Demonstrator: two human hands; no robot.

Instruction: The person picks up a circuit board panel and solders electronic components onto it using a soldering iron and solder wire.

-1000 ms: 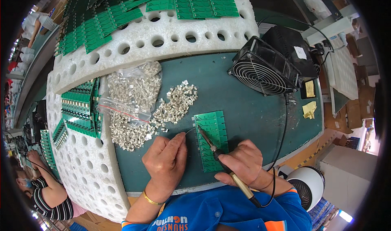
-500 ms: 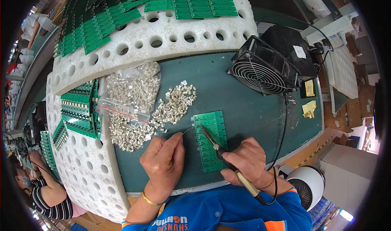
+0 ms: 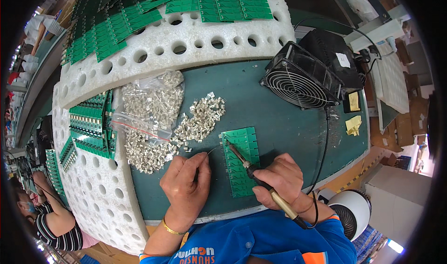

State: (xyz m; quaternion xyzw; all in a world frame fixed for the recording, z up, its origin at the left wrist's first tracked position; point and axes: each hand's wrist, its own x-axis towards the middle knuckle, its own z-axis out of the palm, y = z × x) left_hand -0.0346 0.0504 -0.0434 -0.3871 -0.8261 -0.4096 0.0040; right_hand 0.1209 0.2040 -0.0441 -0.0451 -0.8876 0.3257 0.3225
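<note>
My right hand (image 3: 282, 180) grips a soldering iron (image 3: 282, 203) by its handle. The iron's tip meets the upper left part of a green circuit board (image 3: 243, 166), which lies on the dark green bench mat. Pins stick out along the board's left edge. Left of the board, my left hand (image 3: 186, 182) pinches a thin strand of solder wire (image 3: 212, 150) between thumb and forefinger; its free end is short of the board. Beyond that hand lie a loose heap of small white connectors (image 3: 200, 117) and a clear zip bag (image 3: 156, 98) full of more.
A black fan (image 3: 300, 80) with a wire grille stands at the back right. White foam blocks (image 3: 100, 185) with round holes carry stacks of green boards (image 3: 228, 3) behind and to the left. The iron's cord (image 3: 321, 164) runs along the right. A co-worker (image 3: 56, 217) sits far left.
The iron has tilted slightly, its rear end moving a little right and its tip a touch farther up the board. My left hand stays almost still.
</note>
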